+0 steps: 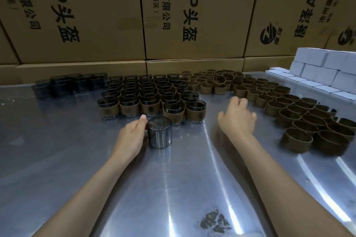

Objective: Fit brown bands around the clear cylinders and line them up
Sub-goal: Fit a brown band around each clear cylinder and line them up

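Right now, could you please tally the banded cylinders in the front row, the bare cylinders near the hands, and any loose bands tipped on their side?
Banded cylinders, front row: 5
Bare cylinder, held by the left hand: 1
Loose band tipped on its side: 1
Total: 7

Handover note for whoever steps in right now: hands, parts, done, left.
Left hand grips one bare clear cylinder standing on the metal table, no band on it yet.
Right hand is open and holds nothing, out toward the loose brown bands at right.
Done: banded cylinders lined up in rows at centre.
Left: band the held cylinder and set it in the front row, then the unbanded cylinders at far left. Many bands remain.
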`<state>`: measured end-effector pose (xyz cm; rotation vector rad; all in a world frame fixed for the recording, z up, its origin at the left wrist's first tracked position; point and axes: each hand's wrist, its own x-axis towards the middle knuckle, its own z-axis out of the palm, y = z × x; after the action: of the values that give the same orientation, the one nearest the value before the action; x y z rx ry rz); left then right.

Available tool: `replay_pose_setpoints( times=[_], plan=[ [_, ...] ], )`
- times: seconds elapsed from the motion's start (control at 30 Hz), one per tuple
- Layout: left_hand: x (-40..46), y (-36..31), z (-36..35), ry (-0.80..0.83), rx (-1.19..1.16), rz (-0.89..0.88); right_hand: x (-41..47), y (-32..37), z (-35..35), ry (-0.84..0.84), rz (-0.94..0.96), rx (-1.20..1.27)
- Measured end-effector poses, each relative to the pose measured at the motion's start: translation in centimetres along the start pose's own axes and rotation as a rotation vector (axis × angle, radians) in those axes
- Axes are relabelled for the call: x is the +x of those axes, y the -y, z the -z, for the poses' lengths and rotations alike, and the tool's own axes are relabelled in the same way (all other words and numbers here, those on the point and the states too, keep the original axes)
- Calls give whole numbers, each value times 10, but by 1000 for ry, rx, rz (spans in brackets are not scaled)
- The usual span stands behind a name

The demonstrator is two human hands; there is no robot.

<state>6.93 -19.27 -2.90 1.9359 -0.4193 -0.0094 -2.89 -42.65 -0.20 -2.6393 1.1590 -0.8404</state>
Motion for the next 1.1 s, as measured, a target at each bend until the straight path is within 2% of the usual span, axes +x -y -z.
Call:
replay_pose_setpoints(
  times=[0.13,0.27,0.33,0.4,0.53,0.6,0.73,0.8,0.93,1.1],
  plan=[
    [0,-1,0,9,-22,12,1,-1,-2,-56,-11,-26],
    [0,0,-1,11,-26,8,1,-5,-7,124,-157,-32],
    [0,0,-1,15,-46,20,3,-6,-9,164,-149,38],
    [0,0,-1,20,-49,24,4,-4,-9,121,-73,143],
    [-2,-2,0,31,-27,5,-2,13,0,-154,191,484],
    [-3,-4,0,31,-4,-15,-10,27,8,-195,320,641],
    [-6,-6,0,-11,58,-72,-37,52,16,-122,603,693],
    [-9,-11,2,-26,0,-115,-50,60,17,-77,704,697],
    [-15,-29,7,-20,-208,-298,-64,71,21,-22,849,683],
    [-25,-36,-1,32,-155,-477,-71,78,22,4,943,723]
  ],
)
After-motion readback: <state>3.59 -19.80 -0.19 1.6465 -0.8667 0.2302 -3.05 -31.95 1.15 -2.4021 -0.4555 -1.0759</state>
